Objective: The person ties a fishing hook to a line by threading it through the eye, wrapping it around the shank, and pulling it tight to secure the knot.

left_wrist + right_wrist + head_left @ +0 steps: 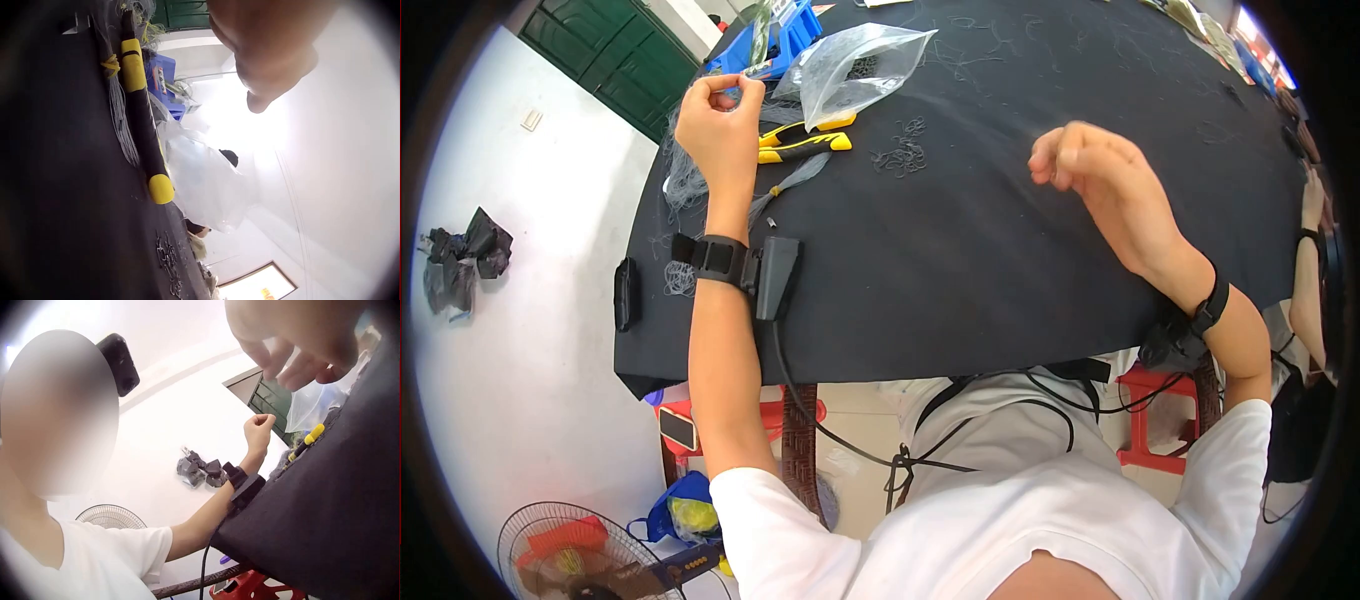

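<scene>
The left hand [722, 125] is raised over the table's far left part, its thumb and index fingertips meeting; no object can be made out between them. Under and beside it lie yellow-and-black pliers [805, 147], a clear plastic bag [855, 75] standing partly open, and a bundle of grey strands [800, 178] tied with a yellow band. The right hand [1105, 185] hangs in the air over the right half of the table, fingers loosely bent. In the right wrist view, the right hand's fingers [300, 372] are slightly apart, with nothing visible in them.
A blue bin [795, 40] stands at the far left behind the bag. Dark loops [900, 150] lie mid-table, with loose threads farther back. A black case [627, 295] is at the left edge of the black tablecloth [920, 270]. Another person's arm [1308, 270] shows at the right.
</scene>
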Action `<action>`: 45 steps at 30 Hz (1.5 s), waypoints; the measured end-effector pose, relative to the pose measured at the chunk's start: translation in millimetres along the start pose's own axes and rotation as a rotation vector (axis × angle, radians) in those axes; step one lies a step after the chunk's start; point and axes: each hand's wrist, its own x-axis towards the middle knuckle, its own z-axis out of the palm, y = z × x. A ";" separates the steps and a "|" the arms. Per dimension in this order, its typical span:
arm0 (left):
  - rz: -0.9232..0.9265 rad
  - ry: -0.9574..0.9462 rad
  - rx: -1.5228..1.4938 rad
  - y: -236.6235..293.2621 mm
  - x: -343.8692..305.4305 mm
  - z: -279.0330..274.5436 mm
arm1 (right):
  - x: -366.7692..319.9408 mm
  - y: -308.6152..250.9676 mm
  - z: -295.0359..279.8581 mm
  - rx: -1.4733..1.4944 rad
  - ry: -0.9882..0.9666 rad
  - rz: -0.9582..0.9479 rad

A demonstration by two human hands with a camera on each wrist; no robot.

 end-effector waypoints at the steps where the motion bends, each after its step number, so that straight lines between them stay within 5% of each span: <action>1: -0.064 -0.010 -0.049 2.1 -1.0 1.4 | 0.9 -1.0 -4.1 0.034 0.063 0.035; 4: -0.433 -0.118 -0.633 12.2 -5.9 11.8 | 6.1 -4.0 -14.8 0.090 0.242 0.150; 8: -0.631 -0.342 -1.103 63.1 -28.4 15.5 | 8.5 6.2 -26.5 0.147 0.285 0.235; 14: -0.554 -0.722 -1.082 122.6 -62.3 3.3 | 4.9 -4.9 -1.5 0.033 0.094 0.219; 21: -0.340 -0.828 -1.175 145.5 -82.6 -1.5 | -3.3 -19.2 10.5 0.231 -0.196 0.326; 45: -0.299 -0.906 -1.005 141.1 -85.6 -0.1 | -3.8 -2.9 4.9 0.081 -0.066 0.138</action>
